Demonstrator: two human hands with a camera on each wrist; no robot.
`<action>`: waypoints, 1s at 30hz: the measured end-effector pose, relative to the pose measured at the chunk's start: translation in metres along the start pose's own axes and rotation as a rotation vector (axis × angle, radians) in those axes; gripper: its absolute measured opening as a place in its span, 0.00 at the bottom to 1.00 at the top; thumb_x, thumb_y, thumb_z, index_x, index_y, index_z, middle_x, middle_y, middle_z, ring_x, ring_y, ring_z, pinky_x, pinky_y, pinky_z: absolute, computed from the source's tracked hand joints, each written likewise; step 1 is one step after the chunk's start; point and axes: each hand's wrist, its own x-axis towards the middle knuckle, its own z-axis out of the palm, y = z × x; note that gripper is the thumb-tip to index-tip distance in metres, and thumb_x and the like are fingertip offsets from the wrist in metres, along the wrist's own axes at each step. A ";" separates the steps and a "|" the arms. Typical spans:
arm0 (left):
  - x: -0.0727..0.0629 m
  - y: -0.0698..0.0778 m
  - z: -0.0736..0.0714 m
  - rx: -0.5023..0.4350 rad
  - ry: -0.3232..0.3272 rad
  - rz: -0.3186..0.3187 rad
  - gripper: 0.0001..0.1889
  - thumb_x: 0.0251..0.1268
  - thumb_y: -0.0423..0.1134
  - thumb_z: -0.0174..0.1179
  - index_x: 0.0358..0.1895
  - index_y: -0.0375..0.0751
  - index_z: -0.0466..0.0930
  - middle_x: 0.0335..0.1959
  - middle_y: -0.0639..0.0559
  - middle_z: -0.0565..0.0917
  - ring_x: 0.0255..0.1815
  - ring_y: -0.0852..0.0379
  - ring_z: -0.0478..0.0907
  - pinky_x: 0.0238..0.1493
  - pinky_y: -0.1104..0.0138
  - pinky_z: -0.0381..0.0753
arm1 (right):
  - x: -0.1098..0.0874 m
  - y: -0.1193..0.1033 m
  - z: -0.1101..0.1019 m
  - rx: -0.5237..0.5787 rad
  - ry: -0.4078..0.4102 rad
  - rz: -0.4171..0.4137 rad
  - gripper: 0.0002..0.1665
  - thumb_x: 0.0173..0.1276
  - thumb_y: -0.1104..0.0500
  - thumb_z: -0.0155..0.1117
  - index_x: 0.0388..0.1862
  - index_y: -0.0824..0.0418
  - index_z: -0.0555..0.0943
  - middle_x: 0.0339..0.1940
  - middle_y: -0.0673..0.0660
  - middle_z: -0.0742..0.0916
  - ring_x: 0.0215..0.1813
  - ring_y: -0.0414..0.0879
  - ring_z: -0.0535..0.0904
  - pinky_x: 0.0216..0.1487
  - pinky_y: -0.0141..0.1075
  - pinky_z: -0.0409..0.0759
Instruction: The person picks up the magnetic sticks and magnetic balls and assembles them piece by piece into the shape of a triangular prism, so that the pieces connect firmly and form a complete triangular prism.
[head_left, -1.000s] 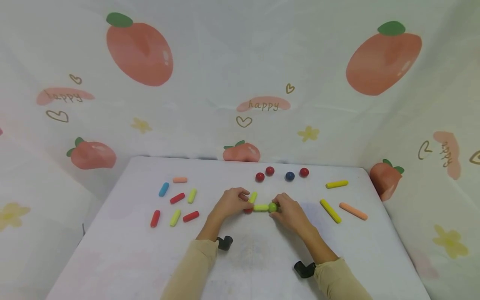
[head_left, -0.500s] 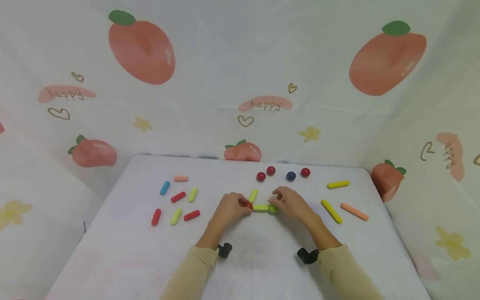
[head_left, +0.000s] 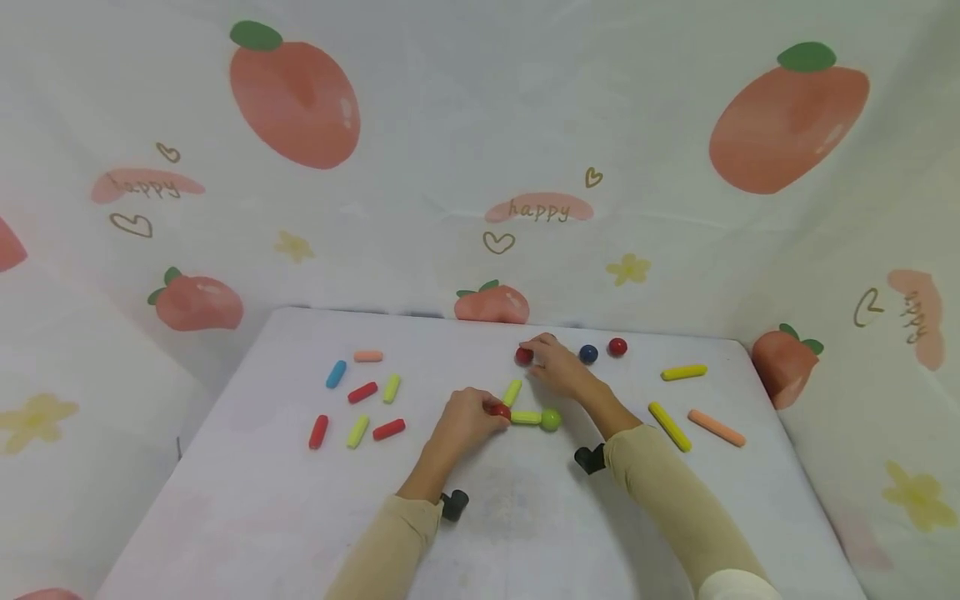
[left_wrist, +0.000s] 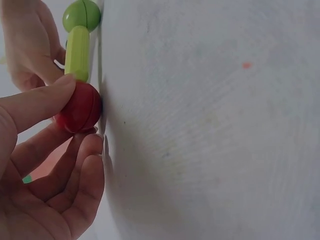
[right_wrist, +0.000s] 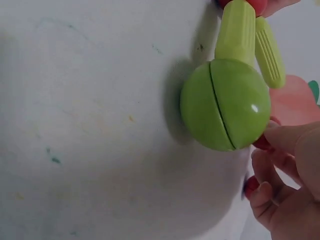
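Observation:
My left hand [head_left: 467, 421] pinches a red ball [left_wrist: 81, 107] between thumb and fingers at mid-table. From this ball a ridged yellow-green stick [left_wrist: 77, 52] runs right to a green ball [right_wrist: 225, 105], which has a groove round it. A second yellow-green stick [head_left: 512, 392] points away toward the back, its near end by the red ball. My right hand [head_left: 558, 367] reaches over to the back of the table, thumb and fingers around another red ball [head_left: 523, 357]. One more red ball [right_wrist: 251, 187] shows by its fingers in the right wrist view; the hand hides it in the head view.
Right of my right hand lie a blue ball [head_left: 588, 354] and a red ball. Two yellow sticks [head_left: 670, 427] and a long orange stick [head_left: 717, 427] lie at the right. Several short sticks, including a blue one [head_left: 336, 374], lie at the left. A printed cloth hangs behind.
My right hand has let go of the green ball and moved back and left to a red ball. The left hand keeps its hold on the joined red ball.

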 end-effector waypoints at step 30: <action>-0.006 -0.009 0.023 -0.178 0.234 -0.039 0.18 0.54 0.42 0.77 0.48 0.43 0.89 0.40 0.50 0.91 0.30 0.58 0.76 0.35 0.67 0.73 | -0.041 0.019 0.015 0.322 0.057 0.187 0.27 0.75 0.52 0.64 0.70 0.55 0.75 0.64 0.57 0.84 0.49 0.49 0.79 0.55 0.43 0.83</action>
